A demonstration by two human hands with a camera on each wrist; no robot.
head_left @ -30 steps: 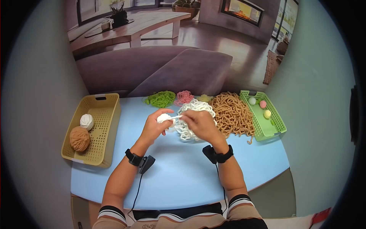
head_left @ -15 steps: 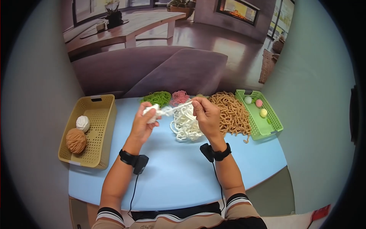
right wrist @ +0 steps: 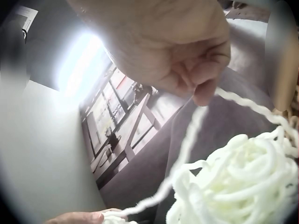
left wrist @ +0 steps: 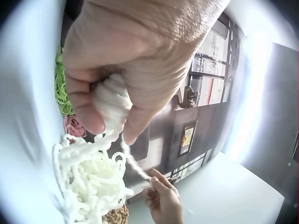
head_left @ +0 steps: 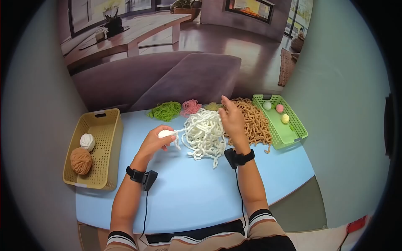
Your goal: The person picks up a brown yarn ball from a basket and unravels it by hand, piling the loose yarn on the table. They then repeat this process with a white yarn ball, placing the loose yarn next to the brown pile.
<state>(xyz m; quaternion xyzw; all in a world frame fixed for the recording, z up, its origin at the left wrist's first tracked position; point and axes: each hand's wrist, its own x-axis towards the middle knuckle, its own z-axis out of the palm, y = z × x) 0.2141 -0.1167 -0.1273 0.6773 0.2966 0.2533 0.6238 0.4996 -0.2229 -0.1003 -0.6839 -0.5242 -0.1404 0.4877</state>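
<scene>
My left hand [head_left: 155, 141] grips a small, partly wound ball of white yarn [left wrist: 113, 95], and a loose strand hangs from it in the head view. To its right lies a loose heap of thick white yarn [head_left: 205, 134]. My right hand [head_left: 233, 122] is above the heap's right side. In the head view its fingers look spread, with no taut strand leading to them. Both wrist views instead show the right hand [right wrist: 187, 65] pinching a white strand [right wrist: 187, 142] that runs to the left hand; I cannot tell which holds now.
Brown yarn [head_left: 255, 125] is heaped on the right, beside a green basket [head_left: 292, 141] with small balls. Green [head_left: 165, 111] and pink yarn [head_left: 191, 107] lie along the back. A tan basket [head_left: 109, 159] at left holds a white and a brown ball.
In the head view, the strand between my hands has gone from taut to slack, and the right fingers have spread. My left hand has lowered with the ball.
</scene>
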